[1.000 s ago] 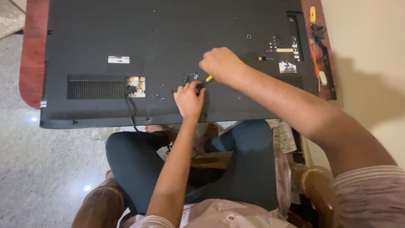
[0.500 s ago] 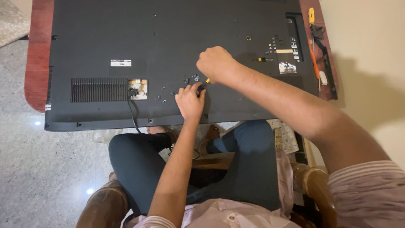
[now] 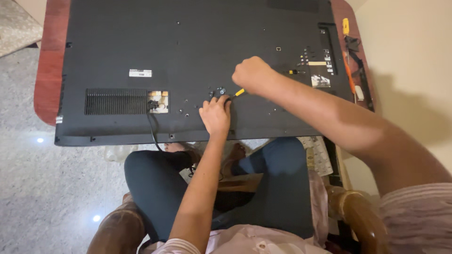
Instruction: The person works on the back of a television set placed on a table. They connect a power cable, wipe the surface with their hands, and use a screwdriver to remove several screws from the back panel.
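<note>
Right hand (image 3: 252, 75) clamped on yellow-handled screwdriver (image 3: 237, 93); left hand (image 3: 215, 114) fingers curled together (empty?), resting on flat black television back panel (image 3: 188, 42).

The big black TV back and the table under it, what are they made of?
The TV back looks like matte black plastic: dull, even surface with moulded vent slots. The table looks like polished reddish wood, smooth with a slight shine, though it could be a veneer.
</note>
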A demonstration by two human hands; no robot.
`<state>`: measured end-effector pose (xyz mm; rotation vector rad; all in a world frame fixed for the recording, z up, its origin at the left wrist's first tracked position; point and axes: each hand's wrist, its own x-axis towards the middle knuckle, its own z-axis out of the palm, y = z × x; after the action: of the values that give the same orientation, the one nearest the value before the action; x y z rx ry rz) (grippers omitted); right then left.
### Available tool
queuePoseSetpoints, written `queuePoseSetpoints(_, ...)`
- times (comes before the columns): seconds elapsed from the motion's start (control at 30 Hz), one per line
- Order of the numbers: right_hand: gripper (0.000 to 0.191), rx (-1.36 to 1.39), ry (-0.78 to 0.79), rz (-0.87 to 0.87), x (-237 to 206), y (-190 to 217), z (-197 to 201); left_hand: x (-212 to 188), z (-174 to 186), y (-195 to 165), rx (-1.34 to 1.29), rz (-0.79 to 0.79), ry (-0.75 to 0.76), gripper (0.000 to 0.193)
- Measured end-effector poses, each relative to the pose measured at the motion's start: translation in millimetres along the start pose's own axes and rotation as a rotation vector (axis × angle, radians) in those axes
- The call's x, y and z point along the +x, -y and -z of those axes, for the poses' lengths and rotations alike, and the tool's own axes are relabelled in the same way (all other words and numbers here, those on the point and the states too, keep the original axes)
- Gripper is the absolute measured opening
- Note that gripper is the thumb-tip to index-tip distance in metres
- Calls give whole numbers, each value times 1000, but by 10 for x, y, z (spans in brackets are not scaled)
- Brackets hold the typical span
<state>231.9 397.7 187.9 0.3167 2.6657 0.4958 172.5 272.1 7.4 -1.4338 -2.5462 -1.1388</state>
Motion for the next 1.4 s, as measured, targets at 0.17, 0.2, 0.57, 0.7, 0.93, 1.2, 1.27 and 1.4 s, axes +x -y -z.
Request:
queuePoseSetpoints(0.17,7,4,73,-21,49,181,-53,-8,39,0,-54,-1,-3,21)
queuePoseSetpoints(0.2,8,25,101,-44,77,178,-40,-5,47,-4,-63,8,21,22)
queuePoseSetpoints(0.57,9,30,-149,11,16,-15,-119,13,56,-14,-36,0,6,23)
queuePoseSetpoints(0.7,10,63,-146,-20,8,-2,-103,24,59,-45,-26,37,46,21)
queuePoseSetpoints(0.93,12,104,-279,64,4,16,-22,12,48,-49,-4,13,29,21)
queuePoseSetpoints(1.2,35,293,-263,85,100,48,-48,0,24,-33,8,9,36,20)
queuePoseSetpoints(1.27,21,202,-319,103,34,-14,-80,-13,21,-17,-33,-12,3,26)
queuePoseSetpoints(1.4,4,40,-240,67,-130,-82,-110,1,0,46,-141,60,62,43)
